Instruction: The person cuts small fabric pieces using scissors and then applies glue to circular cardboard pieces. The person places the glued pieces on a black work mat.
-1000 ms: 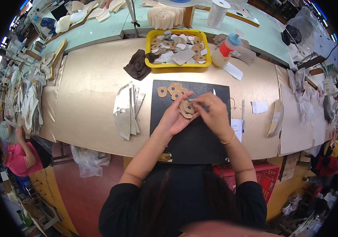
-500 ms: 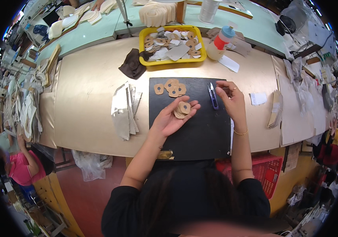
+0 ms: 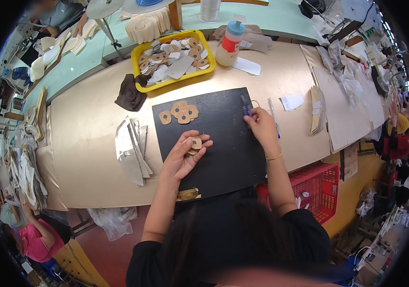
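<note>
My left hand [image 3: 179, 163] is palm up over the black mat [image 3: 223, 162], fingers curled round a small stack of tan rounded-square pieces [image 3: 194, 144], each with a dark round centre. Beyond it, a cluster of similar loose tan pieces [image 3: 183, 111] lies on the mat. At the mat's far right, my right hand [image 3: 263, 127] has its thumb and fingertips closed on the purple handles of a pair of thread snips [image 3: 246, 106]. The snips' blades point away from me and look slightly blurred.
A yellow tray [image 3: 164, 85] of white and tan cut pieces stands behind the mat, beside a blue-capped bottle [image 3: 230, 44]. Metallic sheets [image 3: 130, 155] lie to the left, with a dark cloth [image 3: 130, 93] behind. A pen [image 3: 275, 117] and white paper [image 3: 291, 101] are to the right.
My right hand has come down onto the snips and closed on their handles. My left fingers have curled more tightly round the stack. The whole view has turned and shifted.
</note>
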Demonstrator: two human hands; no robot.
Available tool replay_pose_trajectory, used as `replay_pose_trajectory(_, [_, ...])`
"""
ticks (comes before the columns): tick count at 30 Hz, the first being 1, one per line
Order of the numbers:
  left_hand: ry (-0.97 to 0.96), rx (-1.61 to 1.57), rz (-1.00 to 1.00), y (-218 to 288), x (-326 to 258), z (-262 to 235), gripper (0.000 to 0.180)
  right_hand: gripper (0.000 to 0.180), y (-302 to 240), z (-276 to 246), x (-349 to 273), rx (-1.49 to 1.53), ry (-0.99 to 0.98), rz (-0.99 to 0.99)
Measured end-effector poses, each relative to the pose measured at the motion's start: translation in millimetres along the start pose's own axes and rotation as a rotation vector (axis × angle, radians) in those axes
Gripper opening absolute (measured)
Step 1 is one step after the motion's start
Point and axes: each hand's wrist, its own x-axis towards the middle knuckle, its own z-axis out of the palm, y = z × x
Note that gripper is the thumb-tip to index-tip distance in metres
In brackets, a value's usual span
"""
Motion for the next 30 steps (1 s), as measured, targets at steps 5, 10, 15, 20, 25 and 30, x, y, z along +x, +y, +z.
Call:
replay_pose_trajectory(5, [0.0,0.013,-0.057,-3.6,-0.2,4.4,0.039,0.032,31.3,-26.5,-0.8,-0.142,0.07,0.201])
replay_pose_trajectory(10, [-0.106,-0.054,-0.144,-3.6,9.3,-2.1,0.042,0.045,25.5,-24.7,11.4,-0.206,0.249,-0.201])
replay_pose_trajectory(15, [-0.086,-0.02,-0.121,-7.9,10.8,0.7,0.042,0.062,-33.8,-14.7,83.5,0.703,-0.187,0.066])
replay_pose_trajectory(20, [-0.002,-0.015,-0.127,-8.6,-1.6,4.1,0.048,0.067,-87.3,-8.8,153.6,0.76,0.059,-0.011])
replay_pose_trajectory(25, [-0.008,-0.124,-0.096,-11.5,-9.9,-6.9,0.041,0.035,-104.9,-23.6,183.4,-0.231,0.759,-0.676])
replay_pose_trajectory(30, [-0.038,-0.089,-0.142,-15.3,-1.6,-14.3,0.038,0.02,-110.1,-42.5,208.5,0.043,0.446,-0.524])
